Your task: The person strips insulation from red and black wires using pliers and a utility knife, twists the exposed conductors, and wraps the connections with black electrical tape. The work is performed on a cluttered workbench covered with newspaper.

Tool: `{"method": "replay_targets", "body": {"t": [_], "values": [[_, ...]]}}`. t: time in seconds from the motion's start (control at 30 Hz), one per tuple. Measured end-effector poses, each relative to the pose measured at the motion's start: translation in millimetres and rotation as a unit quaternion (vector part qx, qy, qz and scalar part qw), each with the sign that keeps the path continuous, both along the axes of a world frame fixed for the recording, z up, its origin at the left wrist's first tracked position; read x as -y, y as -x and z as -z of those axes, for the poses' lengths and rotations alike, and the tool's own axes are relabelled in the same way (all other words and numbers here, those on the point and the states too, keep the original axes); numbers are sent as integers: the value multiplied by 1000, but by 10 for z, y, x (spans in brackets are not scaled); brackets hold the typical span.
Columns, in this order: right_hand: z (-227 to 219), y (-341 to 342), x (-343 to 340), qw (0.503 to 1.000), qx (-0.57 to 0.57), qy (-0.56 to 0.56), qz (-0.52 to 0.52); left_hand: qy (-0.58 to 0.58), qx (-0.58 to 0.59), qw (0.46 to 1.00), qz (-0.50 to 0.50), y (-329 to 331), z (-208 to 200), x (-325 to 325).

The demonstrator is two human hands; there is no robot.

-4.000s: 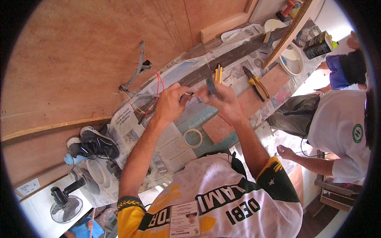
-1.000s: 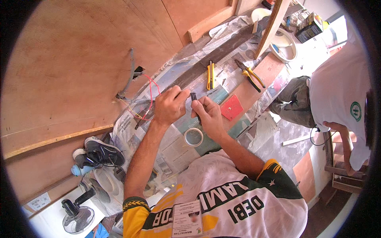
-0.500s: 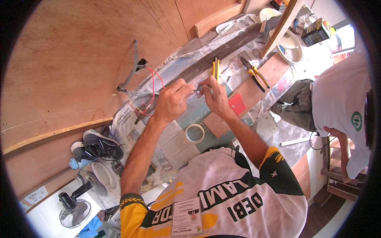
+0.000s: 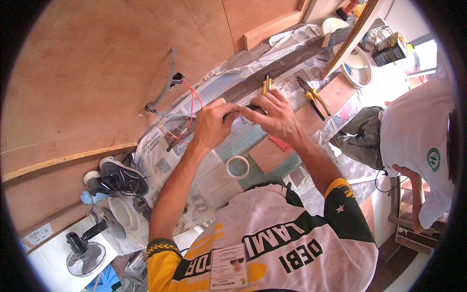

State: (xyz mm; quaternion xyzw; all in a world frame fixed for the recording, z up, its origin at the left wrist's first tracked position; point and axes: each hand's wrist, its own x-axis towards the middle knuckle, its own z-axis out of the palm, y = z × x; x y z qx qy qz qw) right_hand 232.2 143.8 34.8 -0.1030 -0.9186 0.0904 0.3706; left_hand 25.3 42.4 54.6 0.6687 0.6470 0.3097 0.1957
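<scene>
My left hand [image 4: 214, 121] is closed in a pinch on the end of a grey cable [image 4: 177, 116] that runs from the plywood wall. Fingertips hide the very end. Close against it, my right hand [image 4: 277, 116] is curled around a small black object [image 4: 256, 108], mostly covered by the fingers; its kind does not show. Just beyond the right hand lies a yellow utility knife [image 4: 266, 83]. To its right are pliers with yellow and black handles [image 4: 314, 100]. A red flat piece [image 4: 279, 142] shows partly under my right forearm.
Red wires [image 4: 193, 100] hang from a hole in the plywood wall [image 4: 121, 63]. A tape roll [image 4: 237, 167] and a wooden board [image 4: 268, 155] lie on newspaper. Shoes [image 4: 121, 176] and a fan [image 4: 86, 258] are at left. Another person [image 4: 413, 121] is at right.
My right hand has turned and lifted over the cable end, and a black object now shows in its fingers. The left hand keeps its pinch, shifted slightly.
</scene>
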Motion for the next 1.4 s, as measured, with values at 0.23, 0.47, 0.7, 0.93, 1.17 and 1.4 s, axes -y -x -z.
{"method": "replay_targets", "body": {"t": [0.23, 0.47, 0.7, 0.93, 1.17, 1.4], "values": [[369, -421, 998, 813, 17, 570, 117, -87, -59, 994, 27, -81, 130, -2], [550, 130, 562, 899, -128, 391, 148, -113, -99, 987, 65, -26, 89, 50], [372, 134, 902, 750, -160, 629, 130, -156, -111, 979, 76, -66, 98, -28], [293, 152, 1104, 738, -217, 626, 126, -138, -49, 989, 14, -184, 109, 16], [701, 116, 557, 879, -129, 432, 152, -109, -6, 994, 13, -174, 18, 132], [532, 343, -79, 989, -80, 124, 25, -37, 14, 998, 44, 38, 68, 191]]}}
